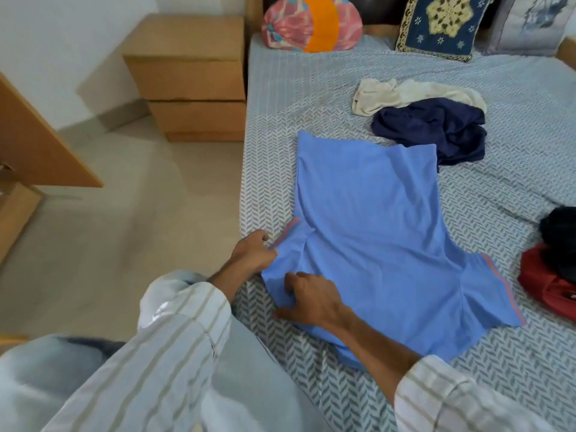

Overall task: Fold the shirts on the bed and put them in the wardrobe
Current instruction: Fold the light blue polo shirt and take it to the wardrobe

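At the far left of the frame a slanted wooden panel (40,141) juts in over the pale floor (131,232). Further right, in the upper left, a light wooden bedside cabinet (190,79) with two drawers stands just beside the bed.

The bed (311,88) fills the right two thirds of the frame, covered in a grey and white herringbone sheet. At lower centre, the left hand (254,252) sits at the bed's near left edge, its fingers curled round the left sleeve of the blue T-shirt (374,229), where a pink-striped cuff shows. Just to the right of it, the right hand (311,299) lies on the shirt's shoulder area, fingers bent and bunching the cloth against the sheet, thumb stretched out along the fabric edge. Both forearms come out of striped white sleeves (174,332) at the bottom of the frame.

The blue T-shirt lies spread flat in the middle of the frame, hem toward the headboard. Above it, at upper centre, a pink and orange bolster (311,24) leans at the head of the bed. Right of centre, a crumpled cream shirt (405,96) touches a crumpled navy shirt (436,129), which touches the blue shirt's far corner. At upper right stand a dark blue embroidered cushion (442,24) and a grey pillow (530,23). At the right edge a red shirt (542,282) lies under a black garment (561,235).
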